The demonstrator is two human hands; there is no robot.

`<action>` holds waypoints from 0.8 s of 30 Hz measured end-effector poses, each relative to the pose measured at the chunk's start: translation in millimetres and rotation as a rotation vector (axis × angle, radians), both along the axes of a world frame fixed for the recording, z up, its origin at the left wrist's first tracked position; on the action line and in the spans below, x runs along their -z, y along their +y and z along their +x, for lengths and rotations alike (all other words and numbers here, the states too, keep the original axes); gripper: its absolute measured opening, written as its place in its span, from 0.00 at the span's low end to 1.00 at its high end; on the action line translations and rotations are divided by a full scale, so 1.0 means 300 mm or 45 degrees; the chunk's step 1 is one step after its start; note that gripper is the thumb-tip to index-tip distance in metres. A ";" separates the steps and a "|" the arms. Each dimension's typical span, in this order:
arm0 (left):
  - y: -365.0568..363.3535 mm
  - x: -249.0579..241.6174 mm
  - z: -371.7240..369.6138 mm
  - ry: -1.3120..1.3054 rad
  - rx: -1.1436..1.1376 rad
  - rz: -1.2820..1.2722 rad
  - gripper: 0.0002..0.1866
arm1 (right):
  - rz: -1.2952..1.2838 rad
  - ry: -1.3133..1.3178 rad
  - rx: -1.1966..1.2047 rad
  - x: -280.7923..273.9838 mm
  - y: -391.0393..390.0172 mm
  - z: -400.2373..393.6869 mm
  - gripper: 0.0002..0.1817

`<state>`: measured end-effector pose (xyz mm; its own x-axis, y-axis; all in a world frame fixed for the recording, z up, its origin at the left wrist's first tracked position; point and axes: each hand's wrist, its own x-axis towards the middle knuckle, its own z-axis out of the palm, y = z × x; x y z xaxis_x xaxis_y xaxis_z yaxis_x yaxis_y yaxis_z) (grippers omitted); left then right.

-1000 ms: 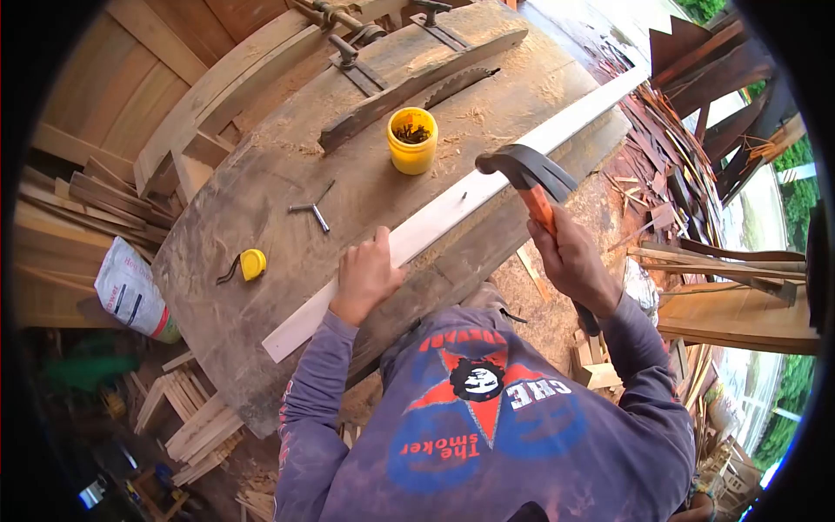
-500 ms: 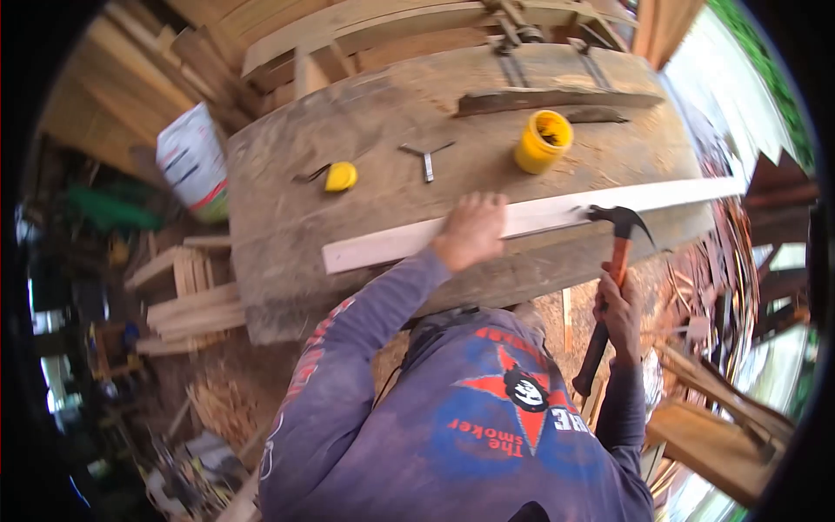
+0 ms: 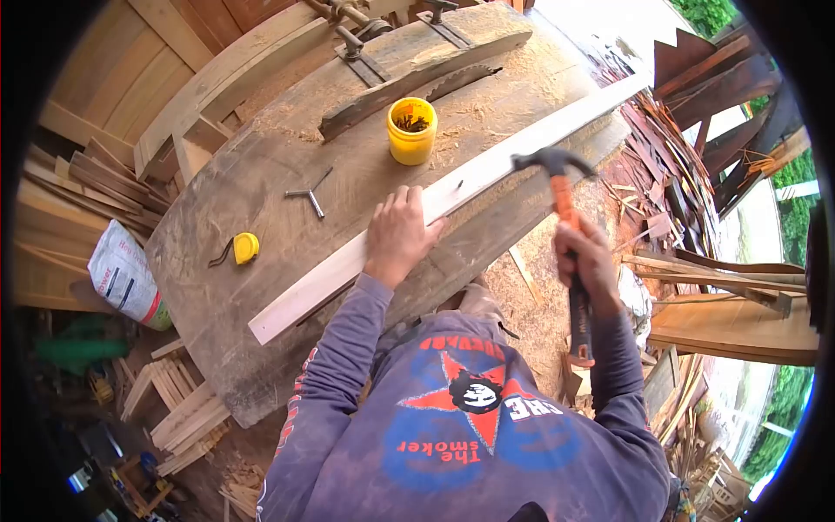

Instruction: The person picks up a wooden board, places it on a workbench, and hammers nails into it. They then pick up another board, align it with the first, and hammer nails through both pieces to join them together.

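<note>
My left hand [image 3: 399, 233] is wrapped over a long pale wood strip [image 3: 513, 157] lying along the near edge of the wooden workbench [image 3: 200, 287]. My right hand [image 3: 586, 261] grips a claw hammer [image 3: 563, 196] with an orange and black handle, its head raised near the strip. A small nail [image 3: 459, 184] stands in the strip between my left hand and the hammer head. Beyond the strip is a yellow container [image 3: 410, 146] with dark small pieces inside. A three-armed metal tool [image 3: 311, 200] and a yellow tape measure [image 3: 246, 248] lie further left on the bench.
Metal clamps [image 3: 355, 50] and a dark board [image 3: 417, 80] sit at the bench's far side, beside a saw blade [image 3: 461, 80]. A white sack [image 3: 129, 274] stands at the left. Wood offcuts [image 3: 187, 418] lie on the floor, and planks [image 3: 739, 317] rest at the right.
The view has turned, so the bench appears tilted. The hammer head is now farther from the strip's nail area, and my left hand still lies on the strip.
</note>
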<state>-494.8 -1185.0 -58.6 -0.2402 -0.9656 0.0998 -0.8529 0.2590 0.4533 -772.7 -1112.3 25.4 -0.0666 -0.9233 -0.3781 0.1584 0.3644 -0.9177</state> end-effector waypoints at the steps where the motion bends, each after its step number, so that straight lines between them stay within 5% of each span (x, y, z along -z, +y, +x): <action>1: -0.002 -0.003 -0.002 0.003 -0.004 0.002 0.26 | -0.104 0.016 0.077 -0.014 -0.008 -0.047 0.11; 7: -0.005 -0.011 -0.006 0.061 -0.001 0.090 0.25 | -0.607 0.059 0.761 -0.125 -0.160 -0.110 0.13; 9: -0.008 -0.018 -0.004 0.046 0.006 0.133 0.25 | -0.567 0.114 0.559 -0.034 -0.143 -0.077 0.09; 13: 0.009 0.004 0.004 0.074 0.018 0.083 0.26 | 0.087 0.328 -0.459 0.000 -0.084 0.073 0.15; 18: 0.007 -0.005 0.001 0.159 -0.034 0.052 0.27 | -0.363 0.459 0.170 -0.226 -0.172 -0.015 0.18; 20: -0.003 -0.009 -0.013 0.193 -0.031 0.116 0.25 | -0.515 0.503 0.630 -0.286 -0.214 -0.091 0.10; 22: -0.016 0.021 -0.006 0.231 0.007 0.142 0.25 | -0.709 0.489 0.577 -0.253 -0.263 -0.294 0.12; 24: -0.021 0.031 -0.006 0.239 0.027 0.137 0.26 | -0.786 0.633 0.655 -0.298 -0.250 -0.054 0.10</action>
